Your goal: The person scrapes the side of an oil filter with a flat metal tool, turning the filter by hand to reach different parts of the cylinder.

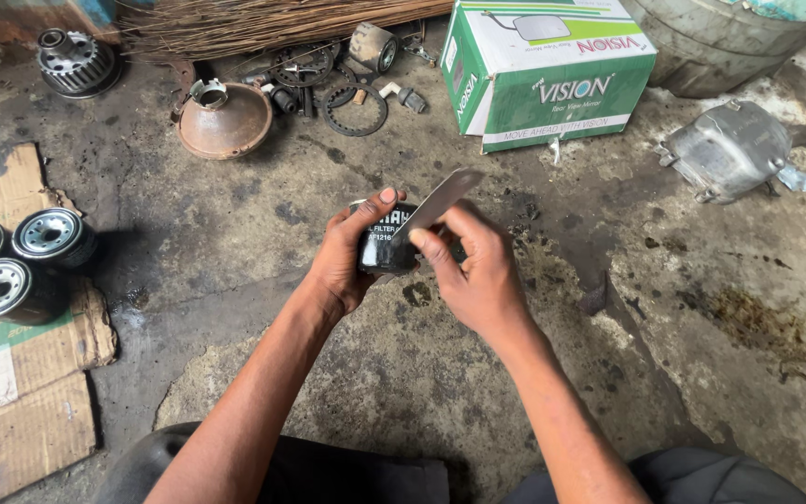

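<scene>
My left hand grips a small black cylindrical oil filter above the stained concrete floor. My right hand holds a thin flat grey metal blade, whose lower end rests against the filter's top and whose upper end points up and to the right. The two hands are close together, nearly touching at the filter. Both forearms reach in from the bottom of the view.
Three more oil filters lie on cardboard at the left. A green and white box, a rusty bowl-shaped part, loose rings and gears, a grey metal housing, a drum and a straw broom sit at the back.
</scene>
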